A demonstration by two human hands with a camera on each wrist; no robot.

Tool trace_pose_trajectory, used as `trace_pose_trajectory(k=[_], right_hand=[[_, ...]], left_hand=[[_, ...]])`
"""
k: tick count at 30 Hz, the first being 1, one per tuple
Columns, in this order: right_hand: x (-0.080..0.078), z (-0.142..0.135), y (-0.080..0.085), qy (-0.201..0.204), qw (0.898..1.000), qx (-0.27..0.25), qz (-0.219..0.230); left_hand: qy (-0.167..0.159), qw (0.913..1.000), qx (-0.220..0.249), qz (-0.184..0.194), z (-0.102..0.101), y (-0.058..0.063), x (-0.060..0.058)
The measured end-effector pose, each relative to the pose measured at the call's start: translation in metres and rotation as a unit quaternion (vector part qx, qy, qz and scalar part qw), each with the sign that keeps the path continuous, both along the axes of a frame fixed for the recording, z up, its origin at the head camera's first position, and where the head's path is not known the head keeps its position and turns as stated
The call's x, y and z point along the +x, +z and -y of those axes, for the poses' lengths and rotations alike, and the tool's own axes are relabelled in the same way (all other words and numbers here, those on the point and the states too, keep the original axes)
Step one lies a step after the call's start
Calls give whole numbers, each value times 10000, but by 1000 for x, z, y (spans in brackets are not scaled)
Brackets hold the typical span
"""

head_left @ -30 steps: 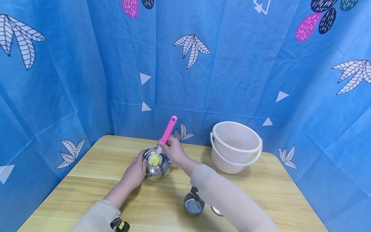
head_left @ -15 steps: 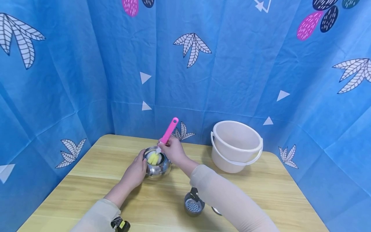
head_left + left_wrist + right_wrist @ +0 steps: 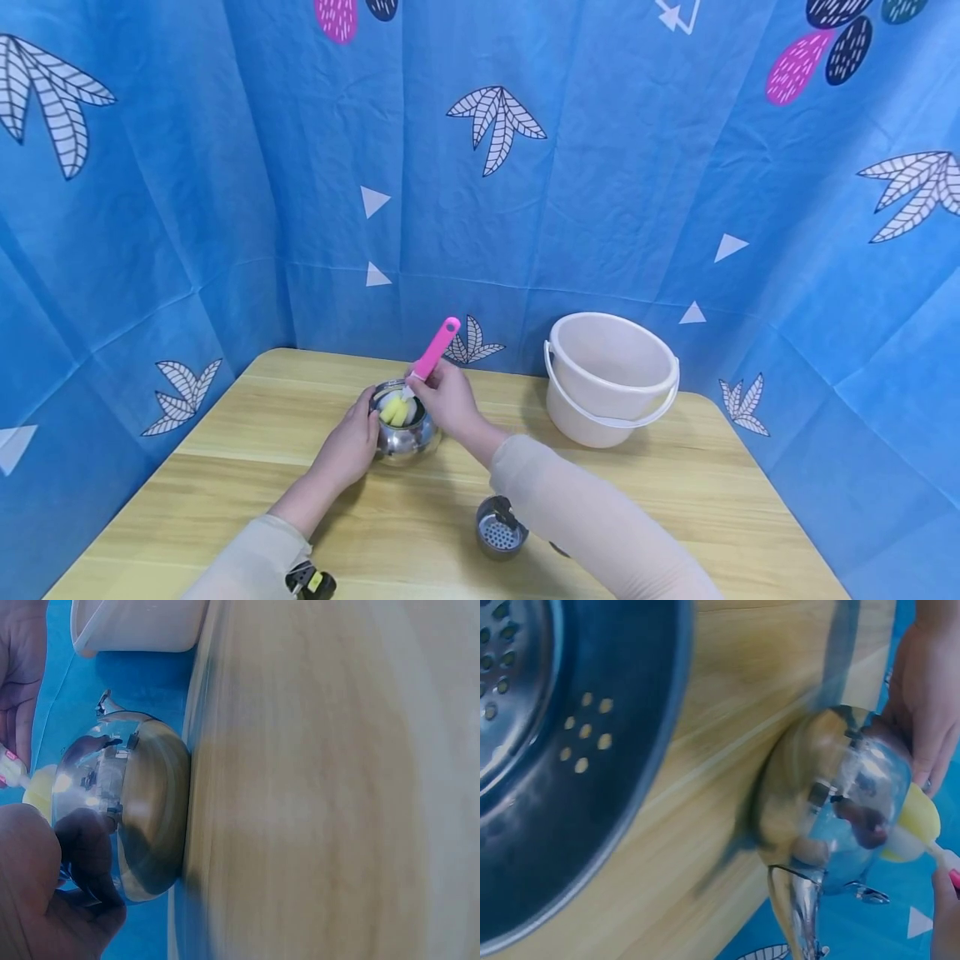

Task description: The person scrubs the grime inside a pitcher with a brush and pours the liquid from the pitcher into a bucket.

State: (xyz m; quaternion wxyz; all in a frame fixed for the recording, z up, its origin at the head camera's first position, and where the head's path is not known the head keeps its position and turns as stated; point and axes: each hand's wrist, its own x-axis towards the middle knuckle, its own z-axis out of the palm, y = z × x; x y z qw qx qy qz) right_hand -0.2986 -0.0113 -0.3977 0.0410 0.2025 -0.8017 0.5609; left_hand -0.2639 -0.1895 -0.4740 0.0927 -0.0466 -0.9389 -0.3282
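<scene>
A shiny steel teapot [image 3: 405,444] sits on the table, its mouth facing up; the spout [image 3: 802,911] shows in the right wrist view. My left hand [image 3: 347,437] holds the pot from the left side, fingers at its rim and wall. By the lower end of its pink handle [image 3: 437,346], my right hand [image 3: 450,400] grips a sponge brush. The brush's yellow and white sponge head [image 3: 395,409] is in the pot's mouth, and the handle leans up to the right.
Nearer on the table stands a perforated steel strainer cup [image 3: 500,533], large in the right wrist view. Beside it, the right sleeve [image 3: 592,517] covers most of a small round metal piece. A white bucket [image 3: 609,383] with a handle stands at the back right, before a blue curtain [image 3: 480,217].
My right hand has shifted the brush slightly down, so its handle end stands lower and the sponge sits a little further left. The left hand keeps its place on the pot.
</scene>
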Motion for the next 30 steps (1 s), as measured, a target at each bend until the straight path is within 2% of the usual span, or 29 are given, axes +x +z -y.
trace_pose_trajectory(k=[14, 30], right_hand=[[3, 3, -8, 164, 9976, 359, -563], [9, 7, -3, 227, 9857, 1143, -1216]], left_hand=[[-42, 9999, 2, -127, 1, -1, 1], [-70, 9998, 9, -167, 1, 0, 1]])
